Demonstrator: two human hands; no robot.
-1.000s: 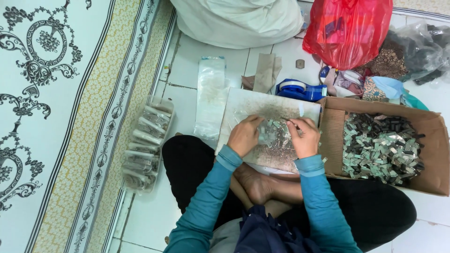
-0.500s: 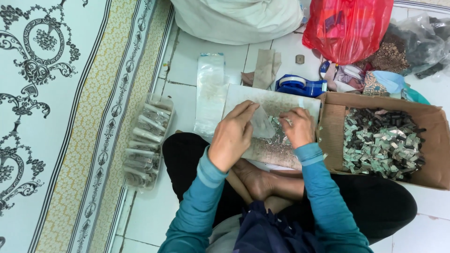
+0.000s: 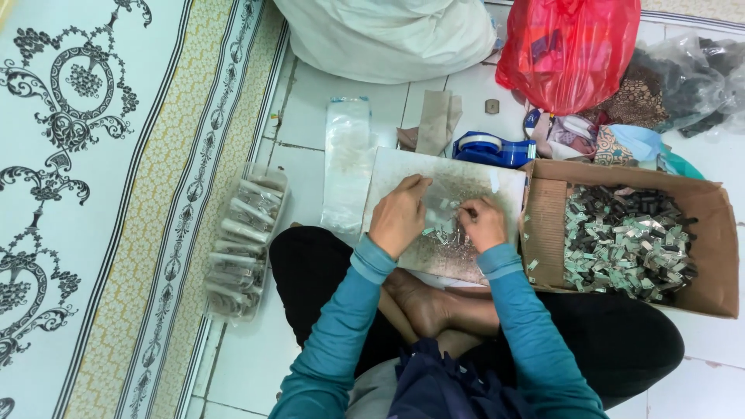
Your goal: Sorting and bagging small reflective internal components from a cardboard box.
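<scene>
White floor tiles carry a speckled board (image 3: 466,174) across the lap, where left hand (image 3: 397,219) lies curled beside small silvery pieces (image 3: 440,225) and right hand (image 3: 483,223) seemingly pinches one.

Brown cardboard box (image 3: 702,209) at right; red plastic bag (image 3: 570,50) above.

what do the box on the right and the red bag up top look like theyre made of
Box: looks like plain brown corrugated cardboard, matte, with folded flaps and a ridged inner wall. Red bag: thin plastic film, probably; it is glossy, crinkled and slightly see-through.
</scene>
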